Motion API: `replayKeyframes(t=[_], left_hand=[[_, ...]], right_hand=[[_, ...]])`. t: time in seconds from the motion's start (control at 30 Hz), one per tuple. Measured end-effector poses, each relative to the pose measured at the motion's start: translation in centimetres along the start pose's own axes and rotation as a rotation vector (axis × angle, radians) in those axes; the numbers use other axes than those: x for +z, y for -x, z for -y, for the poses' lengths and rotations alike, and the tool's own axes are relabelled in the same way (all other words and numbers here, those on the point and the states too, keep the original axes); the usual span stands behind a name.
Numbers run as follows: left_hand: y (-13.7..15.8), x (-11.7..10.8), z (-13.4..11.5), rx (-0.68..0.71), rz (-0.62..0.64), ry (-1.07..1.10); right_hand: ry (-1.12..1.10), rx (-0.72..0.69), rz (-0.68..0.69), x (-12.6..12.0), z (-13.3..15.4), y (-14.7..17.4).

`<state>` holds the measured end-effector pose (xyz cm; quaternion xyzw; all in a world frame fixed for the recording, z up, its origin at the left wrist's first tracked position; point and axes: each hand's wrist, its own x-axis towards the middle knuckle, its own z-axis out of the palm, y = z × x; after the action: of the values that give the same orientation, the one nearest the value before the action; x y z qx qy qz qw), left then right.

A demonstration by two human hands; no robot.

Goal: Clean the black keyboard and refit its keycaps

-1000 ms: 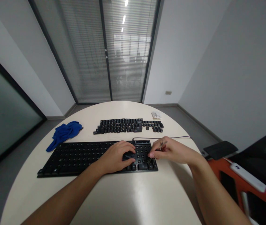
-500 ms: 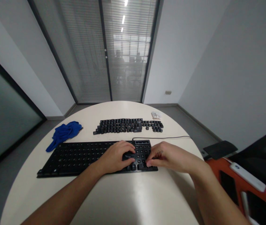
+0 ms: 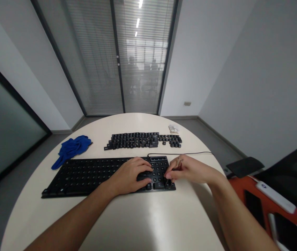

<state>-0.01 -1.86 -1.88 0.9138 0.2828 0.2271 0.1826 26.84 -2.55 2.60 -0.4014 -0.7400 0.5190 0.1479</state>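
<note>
A black keyboard (image 3: 85,176) lies along the near part of the table, most of its keycaps off and rows of bare switches showing. My left hand (image 3: 130,176) rests on it left of the number pad, thumb and fingers apart. Over the lower right corner of the number pad, my right hand (image 3: 178,170) is closed in a pinch. Thin wire ends of what looks like a keycap puller (image 3: 167,182) show below its fingertips, down at the keys. A few keycaps (image 3: 158,185) sit in the bottom row. Whether the wires grip a keycap is too small to tell.
Loose black keycaps (image 3: 132,140) are laid out in keyboard order behind the keyboard. A blue cloth (image 3: 74,148) lies at left, a small clear bag (image 3: 173,129) at the back right. A cable (image 3: 185,153) runs rightward. Phones and a white power strip (image 3: 276,197) lie on an orange surface beside the round table (image 3: 138,223).
My right hand has risen slightly and tilted, so the thin wires below its fingers now show. My left hand stays on the keyboard, its fingers shifted slightly.
</note>
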Motion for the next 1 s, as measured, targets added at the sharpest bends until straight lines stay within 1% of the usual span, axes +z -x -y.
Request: replayKeyframes(t=[0.17, 0.4, 0.57, 0.7, 0.87, 1.0], left_hand=[[0.1, 0.2, 0.3, 0.017, -0.017, -0.002], [0.0, 0.2, 0.2, 0.018, -0.009, -0.014], [0.0, 0.1, 0.0, 0.021, -0.01, -0.012], [0.0, 0.1, -0.1, 0.006, -0.02, 0.008], [0.0, 0.4, 0.1, -0.126, -0.102, 0.088], [-0.2, 0.5, 0.5, -0.223, -0.182, 0.206]], right_hand=[[-0.028, 0.009, -0.015, -0.2, -0.4, -0.3], [-0.111, 0.02, -0.021, -0.5, -1.3, -0.6], [-0.216, 0.005, -0.113, -0.7, -1.7, -0.7], [-0.221, -0.077, -0.208, -0.7, -1.8, -0.9], [-0.16, -0.212, -0.38, 0.6, -1.5, -2.0], [-0.101, -0.32, -0.401, 2.1, -1.0, -2.9]])
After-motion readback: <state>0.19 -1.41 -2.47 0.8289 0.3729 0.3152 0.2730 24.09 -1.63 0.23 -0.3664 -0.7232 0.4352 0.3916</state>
